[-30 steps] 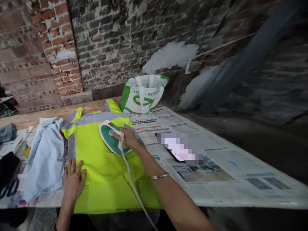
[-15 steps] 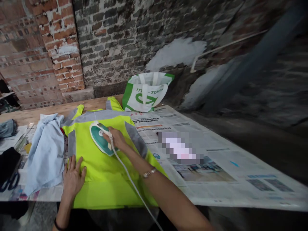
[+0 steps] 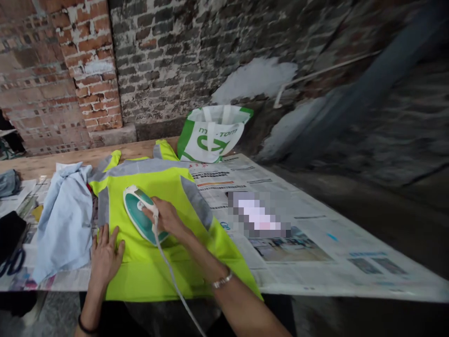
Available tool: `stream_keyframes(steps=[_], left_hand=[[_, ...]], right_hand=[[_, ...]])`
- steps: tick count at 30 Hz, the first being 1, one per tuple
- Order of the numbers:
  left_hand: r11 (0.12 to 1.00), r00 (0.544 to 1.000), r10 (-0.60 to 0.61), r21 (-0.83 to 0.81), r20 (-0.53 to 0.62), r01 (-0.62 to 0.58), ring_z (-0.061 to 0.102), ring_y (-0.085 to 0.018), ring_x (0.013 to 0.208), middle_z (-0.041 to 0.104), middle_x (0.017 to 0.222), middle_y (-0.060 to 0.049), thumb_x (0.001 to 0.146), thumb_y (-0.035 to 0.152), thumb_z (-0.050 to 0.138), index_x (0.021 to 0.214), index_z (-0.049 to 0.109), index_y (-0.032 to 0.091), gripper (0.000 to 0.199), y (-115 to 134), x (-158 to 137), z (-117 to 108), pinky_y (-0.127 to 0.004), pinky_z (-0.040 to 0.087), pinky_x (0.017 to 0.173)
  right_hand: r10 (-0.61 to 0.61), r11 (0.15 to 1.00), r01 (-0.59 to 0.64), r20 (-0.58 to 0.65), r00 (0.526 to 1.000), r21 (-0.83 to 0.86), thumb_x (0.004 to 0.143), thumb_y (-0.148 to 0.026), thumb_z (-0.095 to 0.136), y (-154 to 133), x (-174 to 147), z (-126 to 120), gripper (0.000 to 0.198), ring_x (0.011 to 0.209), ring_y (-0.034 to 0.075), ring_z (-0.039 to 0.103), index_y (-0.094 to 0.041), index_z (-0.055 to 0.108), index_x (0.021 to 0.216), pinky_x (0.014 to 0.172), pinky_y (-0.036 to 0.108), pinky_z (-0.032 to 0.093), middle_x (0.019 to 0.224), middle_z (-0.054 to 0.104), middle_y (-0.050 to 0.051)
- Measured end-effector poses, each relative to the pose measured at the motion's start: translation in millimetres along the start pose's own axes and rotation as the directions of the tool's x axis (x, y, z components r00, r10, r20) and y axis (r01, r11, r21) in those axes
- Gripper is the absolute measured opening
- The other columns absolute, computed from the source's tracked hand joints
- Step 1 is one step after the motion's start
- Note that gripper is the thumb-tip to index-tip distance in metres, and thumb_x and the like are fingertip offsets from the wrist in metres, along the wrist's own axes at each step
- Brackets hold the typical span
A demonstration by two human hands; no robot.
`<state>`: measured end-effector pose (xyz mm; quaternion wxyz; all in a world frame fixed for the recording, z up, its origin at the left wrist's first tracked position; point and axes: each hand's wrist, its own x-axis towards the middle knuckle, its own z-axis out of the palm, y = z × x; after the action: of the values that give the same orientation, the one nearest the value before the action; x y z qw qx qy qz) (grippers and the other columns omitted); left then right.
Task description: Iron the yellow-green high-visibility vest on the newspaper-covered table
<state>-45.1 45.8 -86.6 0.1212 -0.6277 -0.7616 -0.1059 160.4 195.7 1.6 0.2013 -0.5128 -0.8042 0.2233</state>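
A neon-yellow jacket with grey bands [image 3: 157, 276] lies spread over the newspaper-covered table. My right hand [image 3: 164, 215] grips the handle of a green and white iron [image 3: 135, 213], whose sole rests on the middle of the garment. From the iron's rear a white cord [image 3: 171, 281] trails down toward the front edge. My left hand [image 3: 105, 255] is laid flat with fingers apart on the garment's left side, near the hem. Just left of that hand lies a crumpled light-blue cloth [image 3: 65, 220].
A white and green bag [image 3: 210, 135] stands at the back by the brick wall. A pixelated patch [image 3: 257, 213] covers something on the newspaper [image 3: 280, 276] to the right. Dark-handled scissors [image 3: 14, 262] and black cloth [image 3: 12, 234] lie at far left.
The iron has slid left and toward me across the jacket with my right hand. The jacket's lower right corner now spreads further right. My left hand stays on the cloth.
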Motion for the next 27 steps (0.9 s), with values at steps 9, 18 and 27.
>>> stream_keyframes(steps=[9,18,27], left_hand=[[0.999,0.999,0.034,0.004,-0.016,-0.034,0.048,-0.037,0.152,0.049,0.163,-0.021,0.104,0.04,0.053,0.151,0.061,0.02,0.052,-13,8,8,-0.059,0.044,0.121],[1.0,0.999,0.03,-0.008,-0.026,-0.03,0.047,-0.038,0.152,0.049,0.163,-0.021,0.103,0.041,0.053,0.151,0.061,0.02,0.053,-11,9,7,-0.059,0.044,0.12],[0.999,0.998,0.04,0.027,-0.045,-0.038,0.05,-0.036,0.151,0.051,0.161,-0.021,0.104,0.038,0.05,0.15,0.062,0.02,0.051,-9,8,8,-0.057,0.045,0.12]], right_hand=[[0.06,0.998,-0.059,-0.056,0.997,0.024,0.1,-0.037,0.063,-1,-22,-10,0.023,0.086,0.021,0.073,-0.021,0.069,0.114,0.068,0.025,0.043,0.097,0.08,0.007],[0.327,0.94,-0.34,-0.206,0.922,-0.033,0.104,-0.034,0.057,44,53,-47,0.027,0.108,0.026,0.073,-0.015,0.069,0.119,0.079,0.028,0.049,0.114,0.078,0.016],[0.323,0.944,-0.33,-0.194,0.926,-0.001,0.102,-0.032,0.059,43,42,-42,0.023,0.104,0.027,0.075,-0.016,0.073,0.11,0.076,0.027,0.049,0.108,0.079,0.015]])
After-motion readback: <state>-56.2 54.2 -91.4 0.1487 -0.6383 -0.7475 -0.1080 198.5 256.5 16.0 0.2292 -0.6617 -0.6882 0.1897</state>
